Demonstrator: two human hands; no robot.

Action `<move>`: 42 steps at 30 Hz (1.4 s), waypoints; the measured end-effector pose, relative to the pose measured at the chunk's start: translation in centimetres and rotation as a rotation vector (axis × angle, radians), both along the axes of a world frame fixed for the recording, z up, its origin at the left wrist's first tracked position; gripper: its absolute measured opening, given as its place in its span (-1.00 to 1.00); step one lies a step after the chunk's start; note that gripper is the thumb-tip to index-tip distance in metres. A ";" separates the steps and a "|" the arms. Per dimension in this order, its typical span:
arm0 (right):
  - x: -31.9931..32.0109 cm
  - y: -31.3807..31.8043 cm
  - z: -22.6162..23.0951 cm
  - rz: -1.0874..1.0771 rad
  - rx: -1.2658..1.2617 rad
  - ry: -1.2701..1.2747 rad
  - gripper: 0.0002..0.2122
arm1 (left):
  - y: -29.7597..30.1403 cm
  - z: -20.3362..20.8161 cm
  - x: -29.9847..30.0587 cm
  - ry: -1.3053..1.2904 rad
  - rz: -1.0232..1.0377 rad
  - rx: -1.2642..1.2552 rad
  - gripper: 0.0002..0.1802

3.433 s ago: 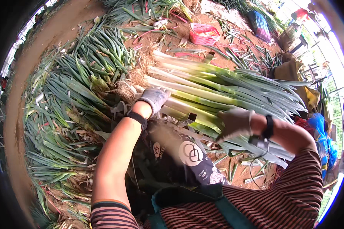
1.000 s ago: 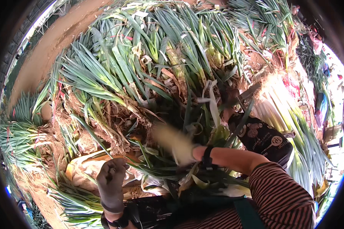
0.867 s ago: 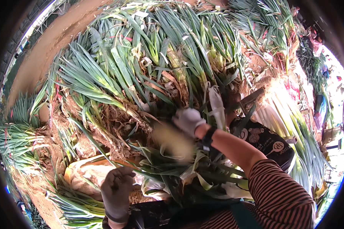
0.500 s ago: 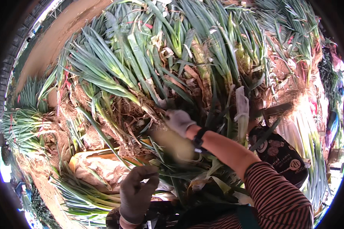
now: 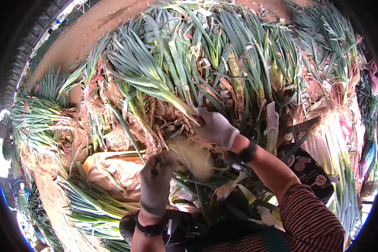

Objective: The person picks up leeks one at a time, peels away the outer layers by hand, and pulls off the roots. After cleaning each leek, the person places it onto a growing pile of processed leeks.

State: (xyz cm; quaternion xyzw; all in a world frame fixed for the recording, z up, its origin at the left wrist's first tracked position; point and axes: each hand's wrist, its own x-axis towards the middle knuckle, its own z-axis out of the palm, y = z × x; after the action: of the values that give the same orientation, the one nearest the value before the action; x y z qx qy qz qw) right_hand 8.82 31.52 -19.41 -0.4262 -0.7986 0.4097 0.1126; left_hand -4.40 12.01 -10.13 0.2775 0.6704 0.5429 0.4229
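My right hand (image 5: 216, 129), in a pale glove, is closed round the root end of a green onion (image 5: 174, 98). Its long leaves fan out to the upper left, over the pile. Lower and to the left, my gloved left hand (image 5: 157, 182) is raised with its fingers curled in. Whether anything is inside those fingers is hidden. Between the hands is a blurred yellowish patch that I cannot make out. Beyond them lies a big heap of green onions (image 5: 243, 54), with dry roots and brown outer leaves toward me.
Tied green onions (image 5: 42, 117) lie at the left, and more leafy stalks (image 5: 92, 214) at the lower left. A pale crumpled sack (image 5: 113, 172) sits left of my left hand. A black printed bag (image 5: 304, 168) and white-stemmed onions (image 5: 336, 168) are at the right.
My right hand has drawn the green onion slightly up and to the right. My left hand has risen, its fingers still curled. The whole view has shifted a little.
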 end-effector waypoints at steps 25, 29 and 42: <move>18.8 -20.6 8.9 -0.233 -0.539 0.911 -0.55 | -8.4 -6.9 13.7 0.175 -0.667 0.099 -0.78; 19.3 -20.8 9.5 -0.127 -0.489 0.895 -0.44 | -7.8 -9.9 9.6 -0.239 -0.073 0.127 -0.62; 19.8 -23.4 5.9 0.215 -1.174 0.779 -0.36 | -3.1 2.5 7.8 0.834 -0.104 0.377 -0.64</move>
State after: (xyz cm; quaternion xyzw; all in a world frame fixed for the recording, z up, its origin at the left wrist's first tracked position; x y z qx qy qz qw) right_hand 28.58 8.16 -13.49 -0.1578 -0.3856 0.9035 0.1007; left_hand 3.37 8.90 -7.60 0.5778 0.6579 0.4753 0.0859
